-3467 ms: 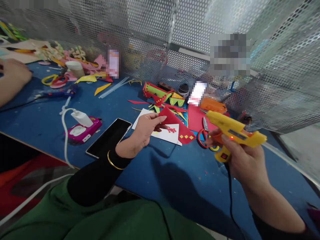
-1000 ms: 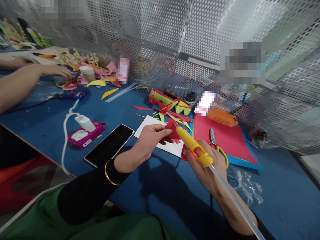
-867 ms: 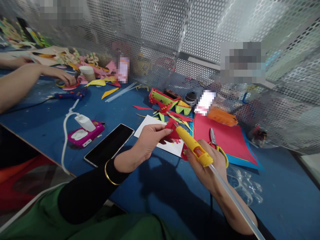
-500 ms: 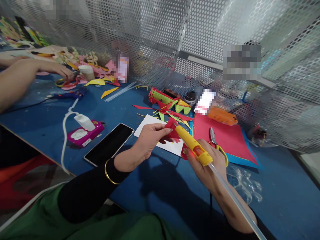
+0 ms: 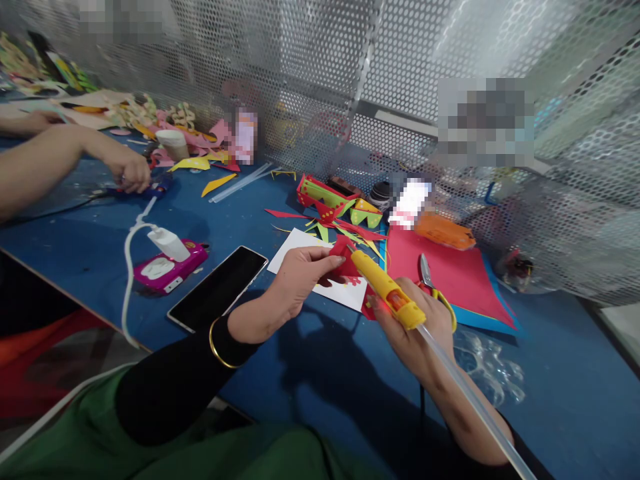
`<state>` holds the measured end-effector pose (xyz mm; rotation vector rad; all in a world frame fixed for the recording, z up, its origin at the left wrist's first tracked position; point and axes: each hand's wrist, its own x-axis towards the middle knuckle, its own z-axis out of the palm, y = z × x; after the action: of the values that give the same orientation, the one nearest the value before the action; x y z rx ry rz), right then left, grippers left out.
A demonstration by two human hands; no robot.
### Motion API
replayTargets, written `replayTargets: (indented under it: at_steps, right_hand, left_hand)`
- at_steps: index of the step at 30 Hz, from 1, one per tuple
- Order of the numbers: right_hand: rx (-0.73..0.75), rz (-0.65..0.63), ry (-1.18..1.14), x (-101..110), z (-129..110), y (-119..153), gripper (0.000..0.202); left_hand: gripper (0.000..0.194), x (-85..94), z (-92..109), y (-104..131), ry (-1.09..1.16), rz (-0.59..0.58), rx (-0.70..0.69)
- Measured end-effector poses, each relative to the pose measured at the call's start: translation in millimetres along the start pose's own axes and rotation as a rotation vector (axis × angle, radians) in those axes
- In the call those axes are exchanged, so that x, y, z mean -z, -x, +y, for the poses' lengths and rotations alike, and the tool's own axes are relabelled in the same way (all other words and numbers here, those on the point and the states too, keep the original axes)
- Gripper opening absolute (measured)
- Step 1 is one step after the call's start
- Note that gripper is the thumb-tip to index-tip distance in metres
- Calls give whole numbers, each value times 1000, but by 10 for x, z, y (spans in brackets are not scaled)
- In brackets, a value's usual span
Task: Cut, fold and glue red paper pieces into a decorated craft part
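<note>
My left hand (image 5: 299,277) pinches a small red paper piece (image 5: 346,252) between thumb and fingers. My right hand (image 5: 420,327) is wrapped round a yellow hot glue gun (image 5: 385,283), its nozzle at the red piece; whether it touches I cannot tell. A long clear glue stick (image 5: 470,393) sticks out of the gun's back end. Under my left hand lies a white sheet (image 5: 295,250) with red shapes on it. Scissors (image 5: 425,272) with yellow and red handles lie just beyond my right hand.
Red and blue sheets (image 5: 450,273) lie at right, beside crumpled clear plastic (image 5: 493,367). Paper glasses and scraps (image 5: 325,213) lie behind my hands. Left are a phone (image 5: 220,287) and a purple power socket (image 5: 173,267). A co-worker's hand (image 5: 131,170) holds a blue glue gun (image 5: 163,185).
My hands, the red piece and the yellow glue gun stay almost still. At the left, the co-worker's hand has left a roll of tape and moved down onto the blue glue gun.
</note>
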<state>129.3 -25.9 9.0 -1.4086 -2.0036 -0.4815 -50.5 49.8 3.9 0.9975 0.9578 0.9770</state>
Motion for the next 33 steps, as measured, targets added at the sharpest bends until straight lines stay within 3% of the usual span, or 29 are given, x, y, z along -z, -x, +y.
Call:
replayTargets:
  at_steps: [33]
  right_hand:
    - [-19, -35, -4, -1, 31, 26, 29]
  left_hand:
    - [9, -8, 14, 14, 0, 2, -1]
